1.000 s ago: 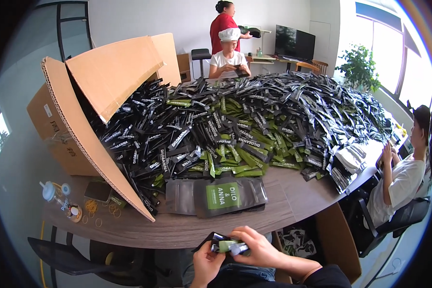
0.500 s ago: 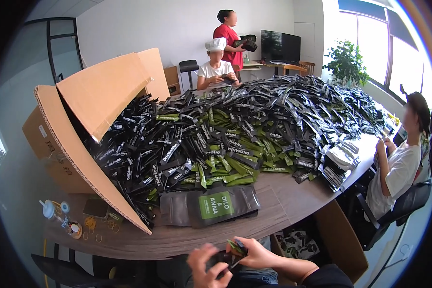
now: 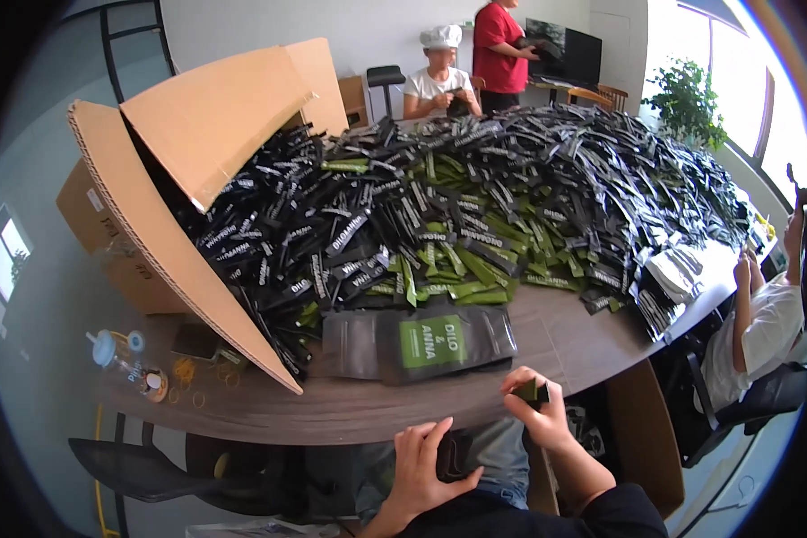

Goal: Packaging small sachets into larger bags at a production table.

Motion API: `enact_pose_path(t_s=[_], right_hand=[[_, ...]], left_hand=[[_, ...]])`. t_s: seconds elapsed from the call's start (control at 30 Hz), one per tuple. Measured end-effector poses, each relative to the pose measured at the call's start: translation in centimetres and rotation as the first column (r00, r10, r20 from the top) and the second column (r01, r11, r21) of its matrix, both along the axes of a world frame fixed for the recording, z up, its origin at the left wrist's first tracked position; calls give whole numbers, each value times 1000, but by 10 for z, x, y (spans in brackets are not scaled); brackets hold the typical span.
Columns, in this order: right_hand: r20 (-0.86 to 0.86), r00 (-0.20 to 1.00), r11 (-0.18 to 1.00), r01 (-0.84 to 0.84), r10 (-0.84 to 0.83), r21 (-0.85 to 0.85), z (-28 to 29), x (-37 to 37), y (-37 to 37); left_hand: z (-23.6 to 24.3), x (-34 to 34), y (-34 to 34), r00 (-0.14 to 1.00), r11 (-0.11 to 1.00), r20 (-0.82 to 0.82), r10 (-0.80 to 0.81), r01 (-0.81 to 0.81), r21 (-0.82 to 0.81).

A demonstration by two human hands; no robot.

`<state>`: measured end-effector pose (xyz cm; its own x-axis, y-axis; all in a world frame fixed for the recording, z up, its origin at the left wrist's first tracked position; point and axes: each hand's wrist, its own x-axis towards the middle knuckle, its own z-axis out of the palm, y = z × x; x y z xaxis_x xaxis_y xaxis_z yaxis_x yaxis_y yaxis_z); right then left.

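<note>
My left hand point(image 3: 418, 471) is over my lap, thumb and fingers curved around a dark pouch point(image 3: 454, 455) that is partly hidden by the hand. To its right, above the table's front edge, my right hand point(image 3: 554, 420) pinches a few green and black stick sachets point(image 3: 532, 392). Flat black pouches with a green label point(image 3: 434, 341) lie overlapped near the front of the table. Behind them spreads a large heap of black and green stick sachets point(image 3: 475, 238).
A tipped cardboard box point(image 3: 188, 278) borders the heap on the left. Nearby are a bottle point(image 3: 130, 363), a phone point(image 3: 195, 341) and rubber bands point(image 3: 185, 369). Silver-white pouches point(image 3: 677, 273) lie right. Another box point(image 3: 646, 439) stands below. Three people work around the table.
My hands have moved apart: the right went up and rightward with the sachets, the left stayed low with the dark pouch. The view has shifted, and the standing person has turned away.
</note>
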<state>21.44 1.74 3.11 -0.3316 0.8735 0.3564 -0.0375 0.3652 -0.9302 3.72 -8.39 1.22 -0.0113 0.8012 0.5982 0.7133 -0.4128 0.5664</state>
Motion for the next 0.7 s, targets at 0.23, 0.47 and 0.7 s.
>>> enact_pose_path(t_s=[0.23,0.47,0.7], right_hand=[[-240,965,994,100,-109,-50,12,2,-13],[-594,775,875,-422,213,-236,-15,-34,-41],[-690,722,973,-187,40,-139,0,-22,-33]], left_hand=[[-9,1,-2,1000,1000,-11,-6,6,20],[-11,6,2,995,999,91,36,-32,-43],[-8,7,2,997,998,-24,70,-70,-10]])
